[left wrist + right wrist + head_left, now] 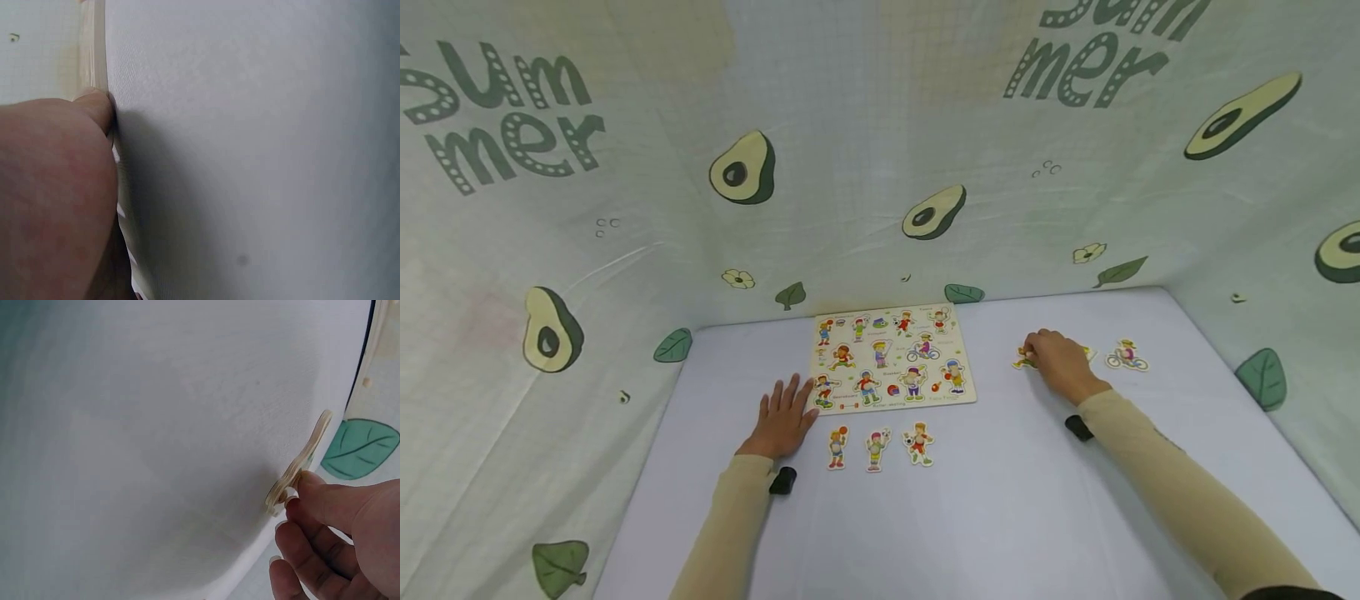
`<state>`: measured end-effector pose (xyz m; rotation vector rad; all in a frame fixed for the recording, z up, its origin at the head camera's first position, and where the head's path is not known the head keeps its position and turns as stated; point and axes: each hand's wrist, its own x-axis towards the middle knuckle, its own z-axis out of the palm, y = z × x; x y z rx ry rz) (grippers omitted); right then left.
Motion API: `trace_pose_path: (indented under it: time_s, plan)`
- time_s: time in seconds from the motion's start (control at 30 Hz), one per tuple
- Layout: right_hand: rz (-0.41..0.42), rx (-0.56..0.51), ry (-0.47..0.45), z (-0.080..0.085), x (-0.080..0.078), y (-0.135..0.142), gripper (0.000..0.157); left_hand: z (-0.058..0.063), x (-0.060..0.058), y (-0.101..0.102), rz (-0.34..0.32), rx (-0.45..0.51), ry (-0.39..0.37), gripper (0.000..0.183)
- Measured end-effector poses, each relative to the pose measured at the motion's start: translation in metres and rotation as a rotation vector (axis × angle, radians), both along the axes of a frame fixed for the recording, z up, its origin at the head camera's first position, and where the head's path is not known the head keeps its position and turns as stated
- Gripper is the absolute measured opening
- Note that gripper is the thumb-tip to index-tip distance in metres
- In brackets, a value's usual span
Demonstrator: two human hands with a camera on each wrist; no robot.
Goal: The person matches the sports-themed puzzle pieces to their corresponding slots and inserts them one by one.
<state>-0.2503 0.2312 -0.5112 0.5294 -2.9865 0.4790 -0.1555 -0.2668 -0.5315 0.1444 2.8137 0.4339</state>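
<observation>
A wooden puzzle board (887, 357) with printed children playing sports lies at the table's back. My left hand (785, 419) rests flat with fingers spread at its lower left corner, the thumb against the board's edge in the left wrist view. Off to the board's right, my right hand (1060, 364) pinches a flat wooden puzzle piece (299, 465) between thumb and finger. That piece looks tilted, its thin edge facing the right wrist camera; its picture is mostly hidden. Another piece beside it is largely covered by the right hand.
A cyclist piece (1127, 356) lies right of the right hand. Below the board, three pieces stand in a row: a child with a ball (837, 448), a child in a pink cap (877, 451) and a soccer player (918, 444). A printed cloth backdrop (850, 250) rises behind the table.
</observation>
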Motion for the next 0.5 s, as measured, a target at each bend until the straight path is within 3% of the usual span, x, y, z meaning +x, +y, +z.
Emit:
trace_pose_path:
  time_s: [0.5]
  plan:
    - [0.037,0.012,0.039,0.008,0.009,-0.01,0.01,-0.007,-0.003,-0.003,-0.002,0.008,0.034,0.067]
